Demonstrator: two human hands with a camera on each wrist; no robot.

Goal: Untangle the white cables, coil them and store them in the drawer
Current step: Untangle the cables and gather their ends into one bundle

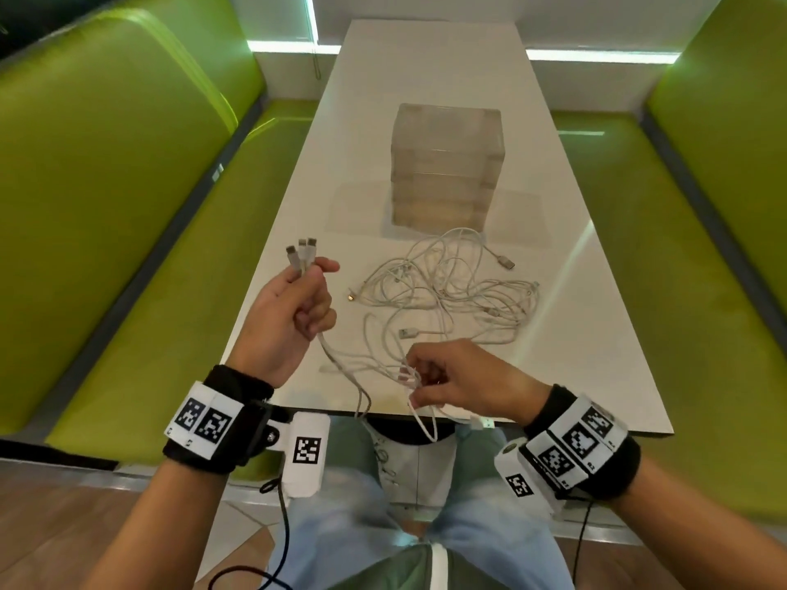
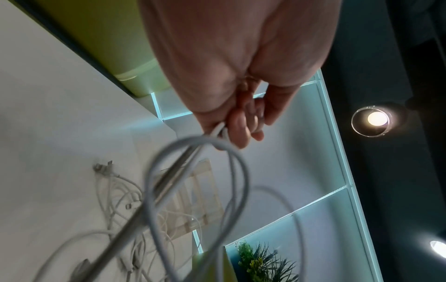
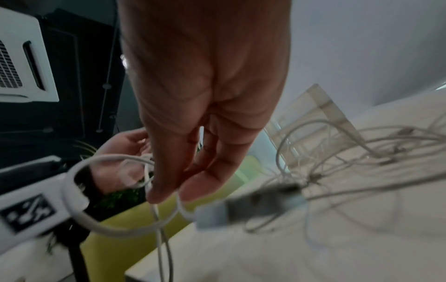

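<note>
A tangle of white cables (image 1: 451,287) lies on the white table (image 1: 587,334) in front of a clear drawer unit (image 1: 445,163). My left hand (image 1: 304,291) is raised over the table's near left edge and grips three cable ends, whose plugs (image 1: 300,249) stick up above its fingers. From that fist the cables (image 2: 217,145) run down and right to my right hand (image 1: 426,376), which pinches a knot of strands (image 3: 154,192) between thumb and fingers near the front edge. Loose loops hang off the edge toward my lap. A USB plug (image 3: 251,206) dangles blurred just past the right fingers.
Green padded benches (image 1: 127,206) flank the table on both sides. The drawer unit stands mid-table with its drawers closed. A loose USB plug (image 1: 506,262) lies at the tangle's right. A green plant (image 2: 263,263) shows in the left wrist view.
</note>
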